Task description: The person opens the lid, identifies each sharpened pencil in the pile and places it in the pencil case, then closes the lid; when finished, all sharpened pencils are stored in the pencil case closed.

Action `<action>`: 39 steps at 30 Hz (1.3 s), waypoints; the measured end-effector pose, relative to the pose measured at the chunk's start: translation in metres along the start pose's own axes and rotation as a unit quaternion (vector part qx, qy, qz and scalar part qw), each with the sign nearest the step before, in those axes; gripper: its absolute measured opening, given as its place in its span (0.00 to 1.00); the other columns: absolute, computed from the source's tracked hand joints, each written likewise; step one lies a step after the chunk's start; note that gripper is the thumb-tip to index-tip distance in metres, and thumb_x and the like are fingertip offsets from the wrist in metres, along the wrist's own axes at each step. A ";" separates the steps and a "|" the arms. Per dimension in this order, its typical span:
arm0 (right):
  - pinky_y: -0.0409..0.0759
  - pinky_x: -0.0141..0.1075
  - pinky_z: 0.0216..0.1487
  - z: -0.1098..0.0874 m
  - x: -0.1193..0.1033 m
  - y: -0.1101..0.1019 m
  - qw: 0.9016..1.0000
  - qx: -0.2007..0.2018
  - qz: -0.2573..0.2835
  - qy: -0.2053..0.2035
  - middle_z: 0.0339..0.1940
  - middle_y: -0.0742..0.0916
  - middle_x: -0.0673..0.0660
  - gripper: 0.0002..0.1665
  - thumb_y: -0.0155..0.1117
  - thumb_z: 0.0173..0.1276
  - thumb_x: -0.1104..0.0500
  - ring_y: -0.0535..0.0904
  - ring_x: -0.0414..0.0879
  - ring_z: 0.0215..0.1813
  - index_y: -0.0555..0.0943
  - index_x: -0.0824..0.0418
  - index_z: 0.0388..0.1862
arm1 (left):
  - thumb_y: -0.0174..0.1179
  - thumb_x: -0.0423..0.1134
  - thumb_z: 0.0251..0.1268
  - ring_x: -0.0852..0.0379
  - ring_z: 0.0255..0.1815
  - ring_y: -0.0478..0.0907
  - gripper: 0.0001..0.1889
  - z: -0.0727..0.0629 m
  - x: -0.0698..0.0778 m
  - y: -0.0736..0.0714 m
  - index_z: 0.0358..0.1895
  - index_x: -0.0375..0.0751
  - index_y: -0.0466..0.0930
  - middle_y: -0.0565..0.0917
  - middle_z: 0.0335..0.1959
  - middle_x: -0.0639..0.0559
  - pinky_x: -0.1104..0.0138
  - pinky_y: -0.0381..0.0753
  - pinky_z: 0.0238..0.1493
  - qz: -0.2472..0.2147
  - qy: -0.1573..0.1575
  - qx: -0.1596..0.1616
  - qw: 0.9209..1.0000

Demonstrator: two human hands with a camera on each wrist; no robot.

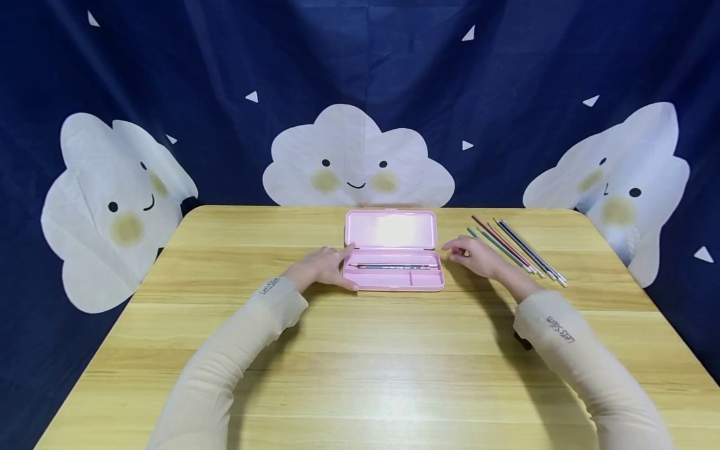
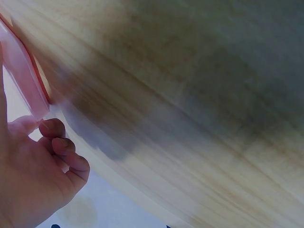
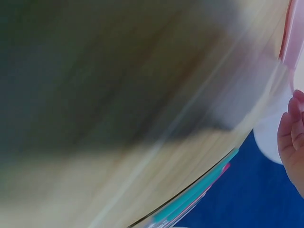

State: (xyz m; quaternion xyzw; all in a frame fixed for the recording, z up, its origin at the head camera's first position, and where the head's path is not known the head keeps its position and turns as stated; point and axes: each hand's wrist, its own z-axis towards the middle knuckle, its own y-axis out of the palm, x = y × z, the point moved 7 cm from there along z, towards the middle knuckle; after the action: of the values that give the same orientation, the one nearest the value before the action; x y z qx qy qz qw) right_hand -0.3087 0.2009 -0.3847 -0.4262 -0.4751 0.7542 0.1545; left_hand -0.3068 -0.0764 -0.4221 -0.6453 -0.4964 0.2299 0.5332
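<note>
A pink pencil case (image 1: 390, 230) lies on the table with its lid tipped back. In its long rear compartment rests a slim pencil (image 1: 394, 267); whether another lies against it I cannot tell. My left hand (image 1: 323, 265) holds the case's left end, thumb at the front corner and forefinger near the hinge. The left wrist view shows the other fingers of that hand (image 2: 35, 166) curled beside the pink edge. Just off the case's right end hovers my right hand (image 1: 475, 255), fingers loosely bent and holding nothing. In the right wrist view only part of this hand (image 3: 295, 137) shows.
Several coloured pencils (image 1: 509, 247) lie slanting together to the right of my right hand. The wooden table (image 1: 371, 362) reaches back to a dark blue curtain (image 1: 360, 56) with smiling clouds. In front of the pencil compartment are two smaller front compartments (image 1: 384, 278).
</note>
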 end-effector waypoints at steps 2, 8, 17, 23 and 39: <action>0.73 0.42 0.37 -0.005 0.005 -0.004 1.000 0.003 -0.001 0.009 0.26 0.79 0.56 0.12 0.59 0.58 0.74 0.73 0.48 0.32 0.78 0.75 0.42 | 0.61 0.70 0.40 0.47 0.58 0.67 0.58 0.000 0.000 0.000 0.73 0.49 0.41 0.69 0.60 0.38 0.58 0.67 0.56 0.001 0.000 0.000 1.000; 0.72 0.41 0.36 -0.021 0.027 -0.017 0.998 0.007 -0.020 0.054 0.26 0.79 0.56 0.13 0.59 0.58 0.73 0.72 0.47 0.32 0.78 0.76 0.43 | 0.61 0.70 0.40 0.46 0.59 0.67 0.59 0.000 0.000 0.000 0.73 0.49 0.41 0.69 0.61 0.37 0.57 0.67 0.57 -0.001 0.004 0.005 1.000; 0.68 0.38 0.33 -0.041 0.051 -0.036 0.995 0.026 -0.040 0.088 0.23 0.76 0.54 0.14 0.59 0.59 0.72 0.68 0.44 0.29 0.77 0.76 0.45 | 0.60 0.72 0.38 0.46 0.58 0.68 0.59 -0.001 -0.001 0.000 0.73 0.49 0.42 0.70 0.60 0.37 0.57 0.68 0.54 -0.006 0.007 0.009 1.000; 0.67 0.41 0.33 -0.050 0.066 -0.044 0.991 0.019 -0.060 0.121 0.24 0.76 0.56 0.16 0.59 0.60 0.71 0.67 0.47 0.29 0.75 0.77 0.48 | 0.58 0.75 0.35 0.46 0.57 0.68 0.61 -0.004 0.002 -0.003 0.73 0.48 0.43 0.70 0.59 0.37 0.58 0.68 0.54 -0.008 0.012 0.013 1.000; 0.67 0.45 0.35 -0.058 0.085 -0.044 0.985 0.001 -0.097 0.140 0.23 0.74 0.57 0.15 0.59 0.55 0.72 0.69 0.51 0.30 0.75 0.78 0.43 | 0.61 0.70 0.39 0.46 0.58 0.67 0.59 -0.001 -0.001 0.001 0.73 0.50 0.41 0.69 0.61 0.38 0.57 0.67 0.55 -0.010 0.001 0.006 1.000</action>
State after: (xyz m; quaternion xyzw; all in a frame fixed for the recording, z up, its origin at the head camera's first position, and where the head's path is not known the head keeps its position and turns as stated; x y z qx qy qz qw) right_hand -0.3207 0.3107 -0.4002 -0.4795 -0.4875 0.6685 0.2925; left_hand -0.3061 -0.0775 -0.4230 -0.6373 -0.5007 0.2272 0.5400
